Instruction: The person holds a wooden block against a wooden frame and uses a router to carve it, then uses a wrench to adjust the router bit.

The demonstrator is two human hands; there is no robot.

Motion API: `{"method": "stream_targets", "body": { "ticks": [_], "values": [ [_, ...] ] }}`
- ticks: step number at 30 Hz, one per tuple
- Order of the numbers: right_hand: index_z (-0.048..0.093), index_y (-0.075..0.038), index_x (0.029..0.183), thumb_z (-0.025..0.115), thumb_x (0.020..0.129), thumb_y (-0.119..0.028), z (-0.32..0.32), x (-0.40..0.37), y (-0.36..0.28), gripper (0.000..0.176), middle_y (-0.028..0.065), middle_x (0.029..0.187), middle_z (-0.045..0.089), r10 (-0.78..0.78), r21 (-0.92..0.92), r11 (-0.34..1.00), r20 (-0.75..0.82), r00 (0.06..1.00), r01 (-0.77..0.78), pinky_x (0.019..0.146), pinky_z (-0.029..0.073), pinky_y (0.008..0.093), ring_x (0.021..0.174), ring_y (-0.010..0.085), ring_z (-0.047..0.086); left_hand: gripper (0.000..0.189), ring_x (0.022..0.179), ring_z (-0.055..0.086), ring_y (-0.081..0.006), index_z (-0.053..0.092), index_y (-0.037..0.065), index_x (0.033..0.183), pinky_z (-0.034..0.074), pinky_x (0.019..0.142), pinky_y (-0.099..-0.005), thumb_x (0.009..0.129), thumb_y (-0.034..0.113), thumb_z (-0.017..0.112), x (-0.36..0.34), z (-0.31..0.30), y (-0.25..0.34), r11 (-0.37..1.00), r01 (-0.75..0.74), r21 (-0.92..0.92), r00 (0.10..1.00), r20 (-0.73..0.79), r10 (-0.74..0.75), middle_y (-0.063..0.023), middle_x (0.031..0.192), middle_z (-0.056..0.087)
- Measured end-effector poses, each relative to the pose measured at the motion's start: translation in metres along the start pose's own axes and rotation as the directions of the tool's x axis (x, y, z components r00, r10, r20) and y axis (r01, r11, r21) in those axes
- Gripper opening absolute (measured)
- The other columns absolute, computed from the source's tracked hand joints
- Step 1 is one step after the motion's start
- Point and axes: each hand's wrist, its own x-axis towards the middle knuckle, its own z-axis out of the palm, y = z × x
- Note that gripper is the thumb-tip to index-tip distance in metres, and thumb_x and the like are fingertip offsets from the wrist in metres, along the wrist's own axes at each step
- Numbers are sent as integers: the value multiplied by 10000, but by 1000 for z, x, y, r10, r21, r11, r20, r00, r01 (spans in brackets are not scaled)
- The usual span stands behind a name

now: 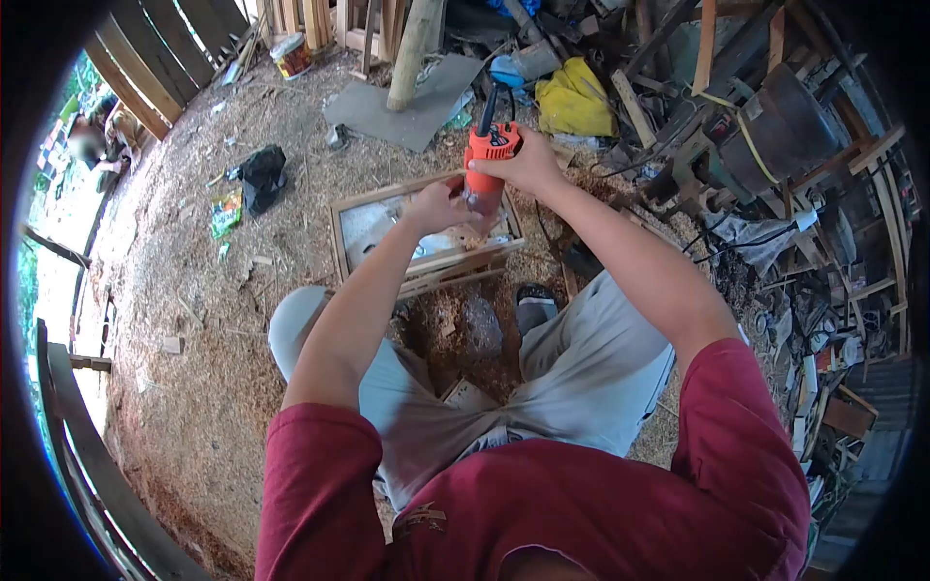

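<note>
A red-orange trim router [492, 147] with a black cord at its top is held upright in front of me. My right hand [530, 163] is wrapped around its body from the right side. My left hand [436, 207] is at its lower part, with bent fingers pressed to the base; the fingertips are partly hidden. The base end looks clear or pale and is hard to make out. Below the router lies a shallow wooden-framed box [341, 254] with a white inside and small dark items in it.
Wood shavings cover the ground. A black plastic bag [262, 178] and a green packet [226, 213] lie to the left. A post [415, 58] stands on a grey sheet [373, 114]. A yellow sack [576, 100] and piled scrap lie right. Another person [97, 136] is at far left.
</note>
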Motion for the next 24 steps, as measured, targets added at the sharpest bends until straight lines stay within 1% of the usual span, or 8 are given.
{"method": "stream_targets", "body": {
  "ticks": [5, 6, 9, 10, 14, 17, 20, 24],
  "values": [
    [678, -2, 1177, 902, 740, -180, -18, 10, -14, 522, 83, 1100, 730, 34, 288, 955, 108, 994, -64, 897, 566, 341, 983, 148, 693, 773, 1116, 653, -204, 565, 26, 1342, 507, 989, -368, 719, 320, 916, -18, -29, 45, 915, 15, -403, 958, 269, 103, -76, 1257, 671],
    [679, -3, 1175, 901, 744, -194, -20, 10, -20, 521, 85, 1097, 730, 19, 336, 940, 123, 992, -60, 896, 567, 343, 985, 151, 694, 695, 1212, 610, -208, 512, 43, 1412, 473, 1061, -380, 873, 376, 799, -21, -31, 41, 891, 27, -452, 923, 354, 152, -71, 1339, 622],
    [701, -11, 1147, 896, 745, -278, -30, 3, -44, 520, 91, 1074, 737, 24, 393, 917, 110, 994, -66, 868, 574, 340, 951, 159, 704, 664, 1246, 603, -242, 427, 51, 1486, 466, 1091, -419, 1021, 507, 559, -45, -36, 69, 546, 163, -822, 953, 275, 129, -90, 1367, 608],
    [711, -14, 1133, 894, 744, -313, -32, -1, -54, 524, 93, 1064, 740, 36, 399, 914, 100, 994, -73, 855, 577, 337, 933, 162, 708, 673, 1276, 597, -258, 422, 49, 1498, 445, 1125, -445, 1079, 565, 322, -49, -33, 75, 552, 170, -816, 963, 256, 82, -113, 1375, 608],
    [699, -11, 1149, 852, 769, -389, -36, -16, -82, 557, 90, 1059, 728, 107, 475, 866, 125, 986, -154, 834, 576, 327, 909, 172, 710, 665, 1264, 597, -238, 469, 58, 1464, 454, 1114, -418, 1072, 581, 343, -74, -39, 104, 408, 282, -869, 956, 292, -40, -126, 1383, 602],
    [691, -16, 1168, 806, 790, -455, -29, -18, -90, 590, 88, 1062, 718, 105, 506, 841, 191, 976, -190, 826, 562, 319, 906, 176, 699, 702, 1208, 636, -249, 479, 46, 1444, 507, 1062, -434, 1060, 616, 332, -88, -49, 117, 405, 222, -887, 963, 264, 52, -129, 1349, 618],
    [685, -26, 1185, 768, 803, -503, -19, -16, -92, 617, 90, 1080, 706, 73, 532, 823, 247, 966, -199, 852, 537, 315, 933, 176, 678, 748, 1133, 674, -273, 472, 32, 1437, 556, 1000, -462, 1045, 652, 324, -96, -53, 123, 92, 276, -957, 935, 290, 202, -141, 1305, 635],
    [681, -39, 1205, 725, 823, -545, -11, -20, -108, 636, 97, 1128, 689, 97, 499, 831, 303, 948, -244, 925, 492, 325, 1014, 178, 645, 803, 1053, 705, -365, 487, 30, 1416, 528, 1036, -563, 1014, 702, 311, -116, -49, 141, 139, 223, -965, 972, 232, 46, -209, 1232, 657]
  ]
}}
